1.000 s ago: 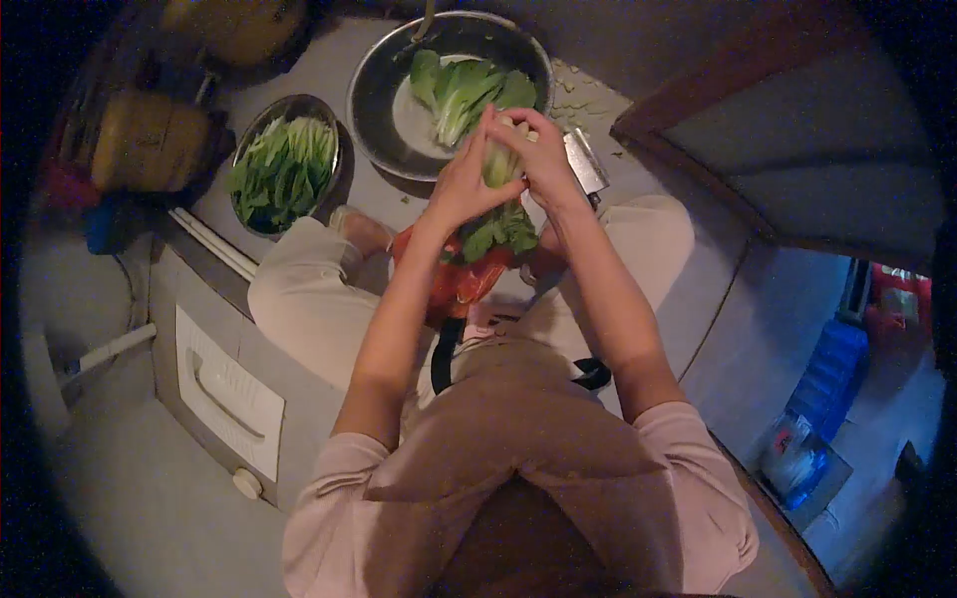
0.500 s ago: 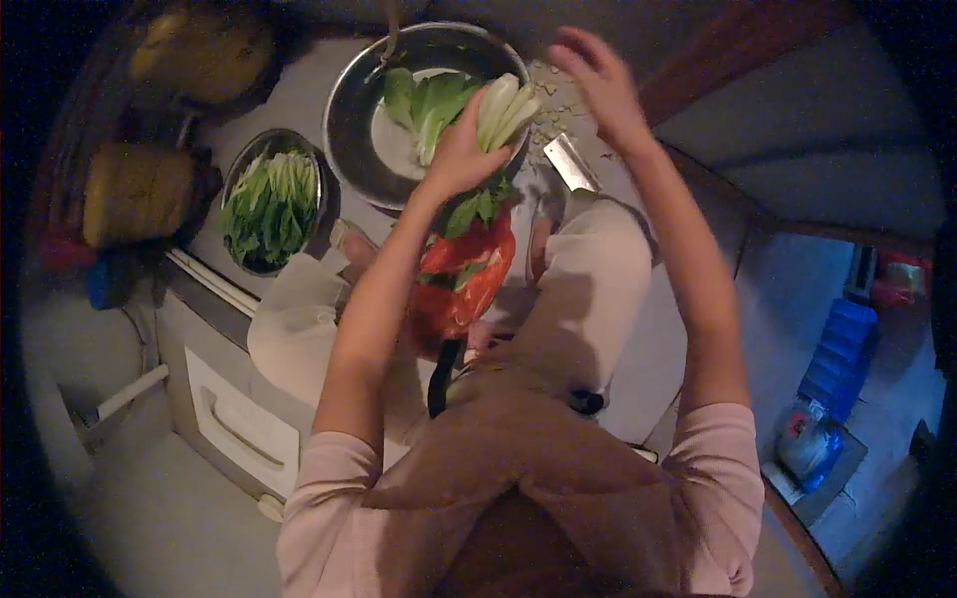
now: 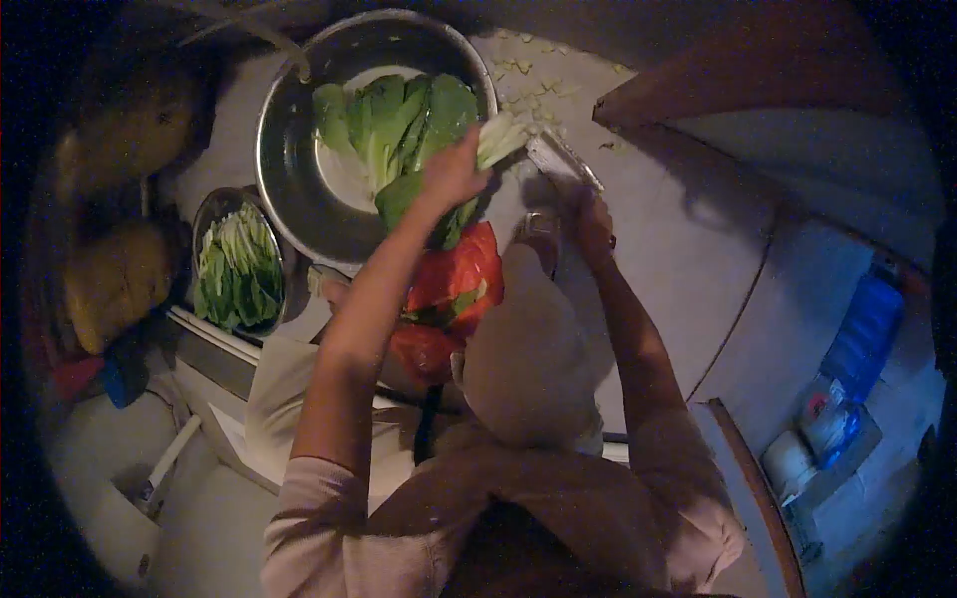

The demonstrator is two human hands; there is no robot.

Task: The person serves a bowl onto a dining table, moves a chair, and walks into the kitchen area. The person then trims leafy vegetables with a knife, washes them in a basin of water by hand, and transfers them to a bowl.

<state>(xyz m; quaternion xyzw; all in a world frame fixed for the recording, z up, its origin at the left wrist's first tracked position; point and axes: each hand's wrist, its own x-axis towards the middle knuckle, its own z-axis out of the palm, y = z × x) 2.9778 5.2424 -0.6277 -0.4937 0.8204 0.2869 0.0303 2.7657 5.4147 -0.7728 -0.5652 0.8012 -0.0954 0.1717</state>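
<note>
A green leafy bunch with pale stalks [image 3: 500, 140] is clasped in the person's left hand [image 3: 457, 181], by a round steel basin [image 3: 264, 149]; the right hand [image 3: 595, 227] curls around a broad metal cleaver [image 3: 564, 162]. Scattered pale trimmings [image 3: 540, 88] suggest cutting partly done; leaves in the red plastic bag [image 3: 478, 264] look left.

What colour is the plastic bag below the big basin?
Red, best seen in the head view.

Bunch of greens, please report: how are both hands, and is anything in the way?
Left hand gripping bunch of greens, pale ends out. Right hand on cleaver. Pale scraps scattered beyond blade; nothing seen blocking.
</note>
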